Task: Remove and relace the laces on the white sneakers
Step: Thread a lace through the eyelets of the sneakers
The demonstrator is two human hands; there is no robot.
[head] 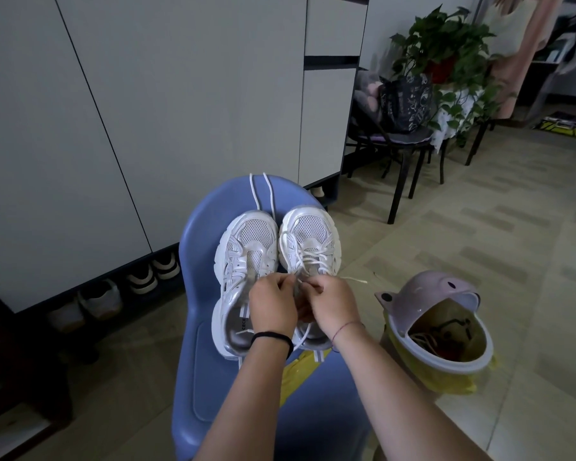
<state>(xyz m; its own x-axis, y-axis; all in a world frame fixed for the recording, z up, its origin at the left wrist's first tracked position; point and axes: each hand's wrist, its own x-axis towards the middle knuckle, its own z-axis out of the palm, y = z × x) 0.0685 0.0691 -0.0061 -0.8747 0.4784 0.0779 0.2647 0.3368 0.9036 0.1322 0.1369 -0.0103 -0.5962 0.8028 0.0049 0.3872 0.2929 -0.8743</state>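
Left hand (271, 304) and right hand (334, 302) pinch the lace (308, 258) of the laced sneaker (311, 232), mid-seat on a blue chair (205, 361); fingertips mostly hidden.

Blue plastic chair (207, 377) directly in front of me on the pale tiled floor (496, 227), with a yellow scrap (296, 371) on its seat. Just beside it on my right is a bin (459, 362) with a yellow liner, pink lid (426, 289) tipped up. On my left, white cabinet doors (147, 94) with shoes (140, 281) tucked beneath; further back, a black chair (396, 184) carries a dark bag (406, 101), near a potted plant (446, 44).
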